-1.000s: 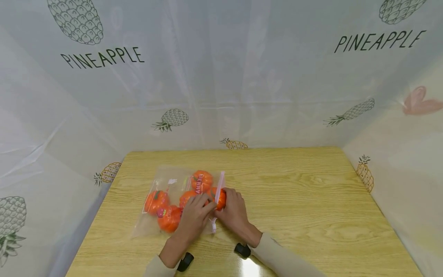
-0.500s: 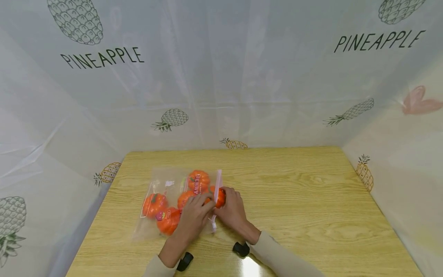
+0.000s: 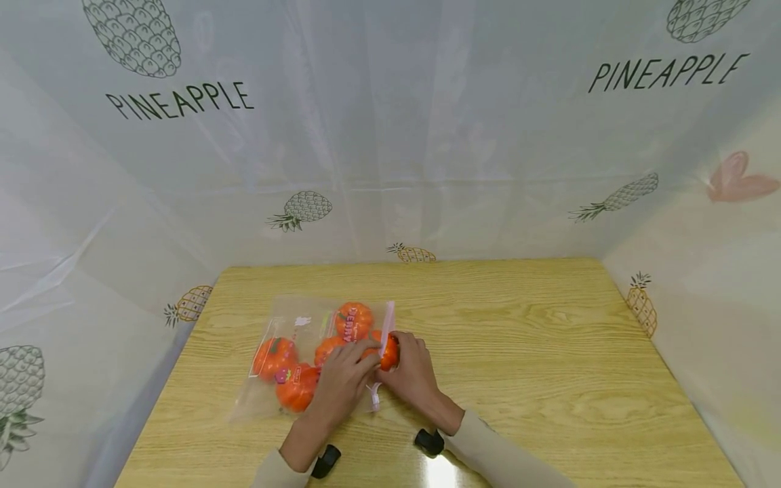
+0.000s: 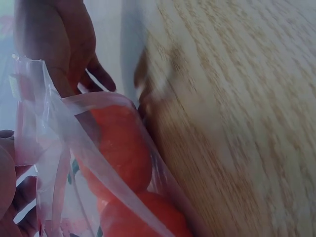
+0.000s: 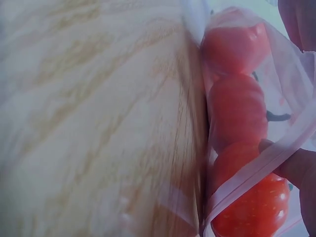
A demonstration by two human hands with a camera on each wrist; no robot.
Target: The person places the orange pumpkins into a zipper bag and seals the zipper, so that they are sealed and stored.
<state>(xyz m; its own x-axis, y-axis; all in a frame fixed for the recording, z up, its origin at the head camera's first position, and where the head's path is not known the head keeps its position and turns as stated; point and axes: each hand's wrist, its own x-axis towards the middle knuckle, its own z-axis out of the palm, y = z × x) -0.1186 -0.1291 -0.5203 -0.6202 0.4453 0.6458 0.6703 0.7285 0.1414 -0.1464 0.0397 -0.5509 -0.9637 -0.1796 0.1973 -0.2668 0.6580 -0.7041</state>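
Note:
A clear zip bag [image 3: 311, 315] with pink lettering and a pink zip strip lies on the table, its mouth facing right. Inside are several orange-red ribbed pumpkins [image 3: 297, 388] with green stems. At the mouth, my right hand [image 3: 415, 369] grips one pumpkin [image 3: 391, 351], which is partly inside the bag. My left hand [image 3: 348, 373] lies over the bag and holds its edge by the opening. The left wrist view shows the left fingers [image 4: 22, 197] at the plastic edge. In the right wrist view, the right thumb [image 5: 296, 165] presses near the zip strip [image 5: 256, 173], against the pumpkin.
The wood-grain table [image 3: 518, 352] extends to the right of the bag. Pineapple-printed sheeting [image 3: 390, 135] stands behind it and along both sides. Black wrist straps [image 3: 326, 461] sit on both wrists.
The bag and its pumpkins shifted slightly left, then back right. The right hand moved a little with the pumpkin at the mouth; the left hand stays nearly in place.

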